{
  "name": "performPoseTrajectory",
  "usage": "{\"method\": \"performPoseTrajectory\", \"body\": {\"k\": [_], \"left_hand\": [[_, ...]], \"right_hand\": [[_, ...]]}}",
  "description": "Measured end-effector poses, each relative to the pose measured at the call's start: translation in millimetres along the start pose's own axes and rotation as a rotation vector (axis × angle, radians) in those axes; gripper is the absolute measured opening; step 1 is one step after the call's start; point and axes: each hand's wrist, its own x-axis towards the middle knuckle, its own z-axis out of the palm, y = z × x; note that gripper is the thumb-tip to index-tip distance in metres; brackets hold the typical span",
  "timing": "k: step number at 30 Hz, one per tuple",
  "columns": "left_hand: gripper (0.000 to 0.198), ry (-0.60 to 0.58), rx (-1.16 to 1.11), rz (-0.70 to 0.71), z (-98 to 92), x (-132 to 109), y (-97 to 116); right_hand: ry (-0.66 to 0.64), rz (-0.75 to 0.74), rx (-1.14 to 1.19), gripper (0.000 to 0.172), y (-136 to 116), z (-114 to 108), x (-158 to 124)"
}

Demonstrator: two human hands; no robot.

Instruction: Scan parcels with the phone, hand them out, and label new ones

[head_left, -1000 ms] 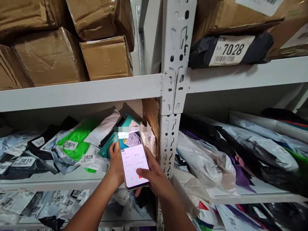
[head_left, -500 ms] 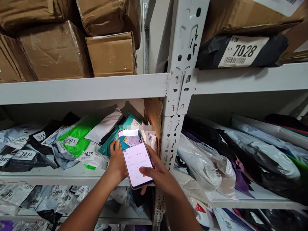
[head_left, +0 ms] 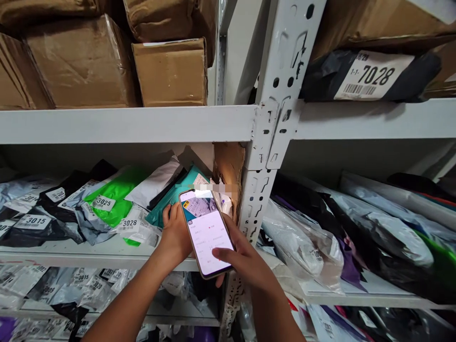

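Observation:
My right hand holds a smartphone upright and tilted, its thumb resting on the lit screen. A label on teal plastic shows at the top of that screen, with a pale page of text below. Partly behind the phone's left edge, my left hand has its fingers curled against a teal mailing bag on the shelf; the phone hides part of the grip. Beside the teal bag lie a white mailing bag, a green bag labelled 3025 and a clear-white bag labelled 3028.
White metal shelving has a perforated post just right of my hands. Cardboard boxes stack on the shelf above. More bagged parcels fill the right bay, and others lie on the level below. A dark parcel labelled 7028 sits upper right.
The view has shifted slightly, so the post and the phone sit a little farther right. The phone stays in my right hand, and the left stays by the teal mailing bag.

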Motion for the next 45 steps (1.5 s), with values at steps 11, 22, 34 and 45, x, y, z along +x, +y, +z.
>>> {"method": "performPoseTrajectory", "body": {"k": [11, 22, 34, 45], "left_hand": [[0.054, -0.029, -0.047, -0.011, -8.6, 0, 3], [0.061, -0.053, -0.005, -0.015, -6.2, -2, 2], [0.041, 0.108, 0.108, 0.054, 20.6, 0, -21], [0.038, 0.142, 0.054, 0.249, 5.0, -8, -47]], "right_hand": [[-0.005, -0.004, -0.042, 0.076, -2, -1, -2], [-0.025, -0.018, -0.058, 0.072, -2, -2, -2], [-0.268, 0.039, -0.007, 0.077, -16, -22, 14], [-0.279, 0.025, -0.047, 0.075, -17, -25, 7]]}}
